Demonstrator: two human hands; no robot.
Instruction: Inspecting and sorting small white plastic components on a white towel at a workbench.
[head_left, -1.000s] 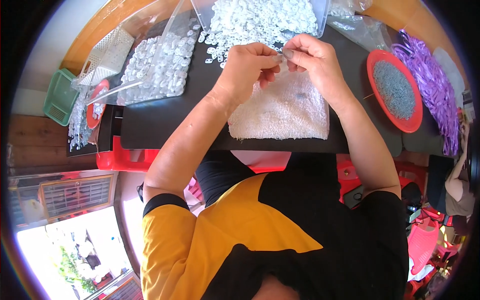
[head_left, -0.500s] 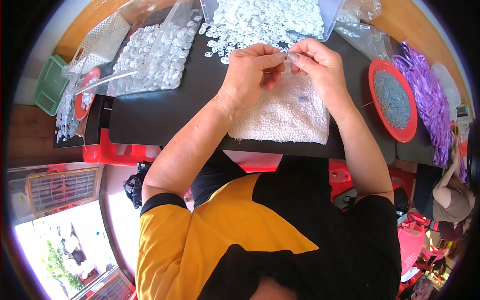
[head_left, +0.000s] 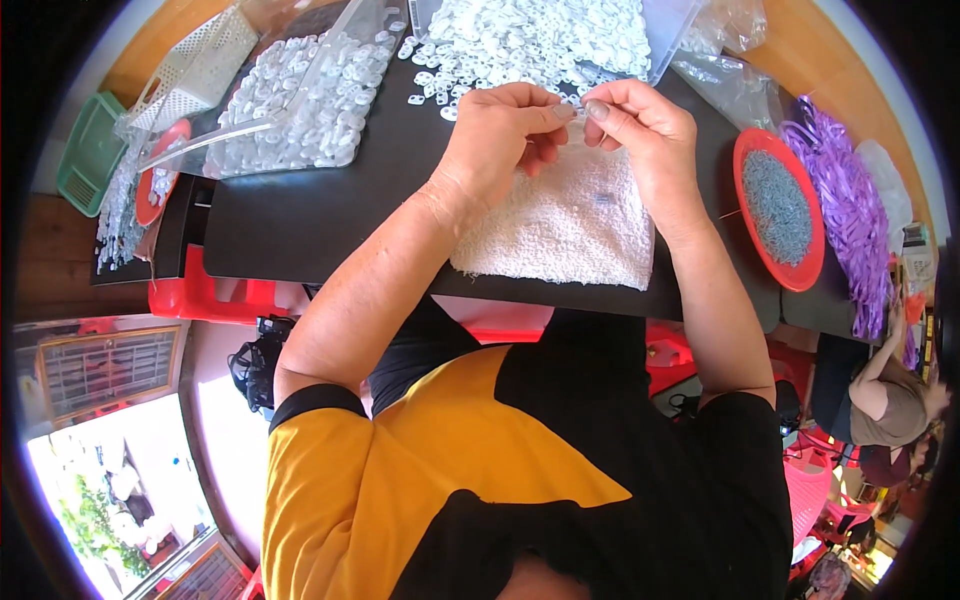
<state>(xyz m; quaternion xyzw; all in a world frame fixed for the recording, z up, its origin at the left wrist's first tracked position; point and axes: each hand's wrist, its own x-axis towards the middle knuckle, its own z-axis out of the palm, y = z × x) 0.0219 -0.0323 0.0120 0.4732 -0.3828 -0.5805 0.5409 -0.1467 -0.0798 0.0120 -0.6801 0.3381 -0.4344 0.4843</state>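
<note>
My left hand (head_left: 497, 137) and my right hand (head_left: 648, 128) meet fingertip to fingertip above the far edge of a white terry towel (head_left: 560, 245). Each is closed in a pinch of thumb and index finger. Whatever sits between the fingertips is too small and too covered to name. Just beyond them lies a heap of small white plastic pieces with holes (head_left: 530, 45), spilling from a clear bin (head_left: 672, 40) onto the dark table (head_left: 290, 225). A tiny bluish-grey piece (head_left: 603, 198) rests on the towel near my right wrist.
Left stands another clear bin with rounded white pieces (head_left: 285, 110), beside a white basket (head_left: 190, 75) and green basket (head_left: 85, 150). Right are a red dish (head_left: 742, 165) of thin grey-blue pieces, purple ribbons (head_left: 840, 195) and clear bags (head_left: 735, 85). Another person (head_left: 885, 405) is at far right.
The whole view has shifted slightly. My fingertips stay close together in the same pinch, with my right hand a touch farther from the left. Nothing is visibly put down or picked up.
</note>
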